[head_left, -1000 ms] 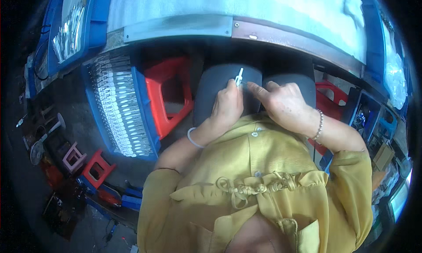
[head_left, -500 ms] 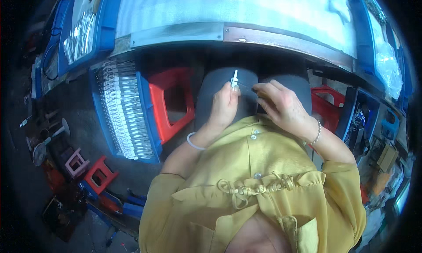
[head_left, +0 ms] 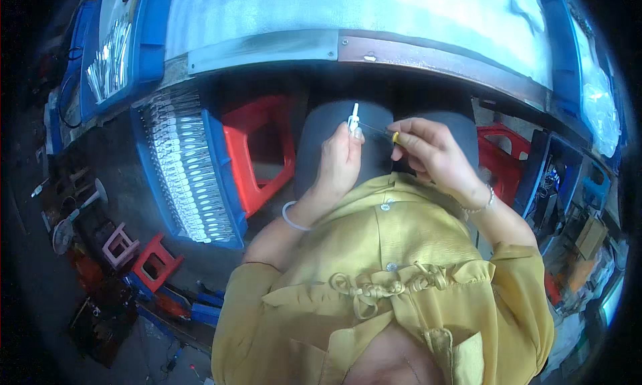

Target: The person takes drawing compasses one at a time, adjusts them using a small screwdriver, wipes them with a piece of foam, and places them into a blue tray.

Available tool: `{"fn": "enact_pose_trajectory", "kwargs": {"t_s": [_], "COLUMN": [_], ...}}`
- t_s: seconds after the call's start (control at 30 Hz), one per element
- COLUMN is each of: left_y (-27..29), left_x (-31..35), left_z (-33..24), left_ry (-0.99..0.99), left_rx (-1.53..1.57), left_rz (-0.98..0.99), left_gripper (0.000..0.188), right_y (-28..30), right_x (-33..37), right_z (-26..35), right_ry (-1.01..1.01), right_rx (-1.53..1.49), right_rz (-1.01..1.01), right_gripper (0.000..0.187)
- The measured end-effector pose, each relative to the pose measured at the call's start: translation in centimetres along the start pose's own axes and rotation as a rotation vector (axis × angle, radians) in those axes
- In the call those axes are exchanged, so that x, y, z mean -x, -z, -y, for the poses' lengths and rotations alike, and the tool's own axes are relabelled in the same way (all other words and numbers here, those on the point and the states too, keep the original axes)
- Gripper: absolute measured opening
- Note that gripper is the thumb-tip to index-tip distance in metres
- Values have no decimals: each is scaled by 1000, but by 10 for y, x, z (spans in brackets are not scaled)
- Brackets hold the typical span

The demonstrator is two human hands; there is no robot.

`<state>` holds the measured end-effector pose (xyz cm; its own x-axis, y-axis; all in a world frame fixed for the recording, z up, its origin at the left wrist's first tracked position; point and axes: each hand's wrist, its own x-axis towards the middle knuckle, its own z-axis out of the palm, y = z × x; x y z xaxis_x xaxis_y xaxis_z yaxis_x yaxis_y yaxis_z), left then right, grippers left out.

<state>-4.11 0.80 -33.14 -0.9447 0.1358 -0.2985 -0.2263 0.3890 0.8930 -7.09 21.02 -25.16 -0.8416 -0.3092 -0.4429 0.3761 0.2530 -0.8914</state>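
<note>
Over my dark trousers (head_left: 361, 159), my left hand (head_left: 342, 159) pinches a small white plastic piece (head_left: 354, 119) between thumb and fingers, its narrow tip pointing away from me. Facing it, my right hand (head_left: 431, 148) is closed on a small yellow part (head_left: 396, 138). From that part a thin, dark, wire-like shaft reaches toward the white piece. Whether the shaft's end touches the piece is too fine to tell. On the left, many similar white pieces with thin metal parts (head_left: 184, 164) lie in rows in a blue crate (head_left: 224, 161).
The workbench edge (head_left: 267, 51) runs across beyond my knees. A blue bin (head_left: 144, 54) of thin silvery strips stands at its left end. Red stools (head_left: 289, 134) flank my legs. To the right are a dark-filled blue crate (head_left: 535, 161) and a clear plastic bag (head_left: 600, 117).
My right hand has turned, and the yellow part with its thin shaft now shows in its fingers. My left hand has barely moved, still pinching the white piece.
</note>
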Motion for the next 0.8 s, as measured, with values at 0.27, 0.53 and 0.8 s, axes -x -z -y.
{"fn": "enact_pose_trajectory", "kwargs": {"t_s": [0.27,0.53,0.8], "left_y": [1,3,-2], "left_x": [0,2,-4], "left_z": [-2,-2,-3], "left_ry": [-76,-62,-80], "left_rx": [-95,-34,-177], "left_rz": [-51,-20,-78], "left_gripper": [18,13,12], "right_y": [-5,0,-9], "right_x": [-7,-19,-22], "right_z": [8,-1,-13], "right_ry": [441,501,-22], "right_rx": [801,732,30], "right_rz": [108,90,-56], "right_gripper": [22,31,17]}}
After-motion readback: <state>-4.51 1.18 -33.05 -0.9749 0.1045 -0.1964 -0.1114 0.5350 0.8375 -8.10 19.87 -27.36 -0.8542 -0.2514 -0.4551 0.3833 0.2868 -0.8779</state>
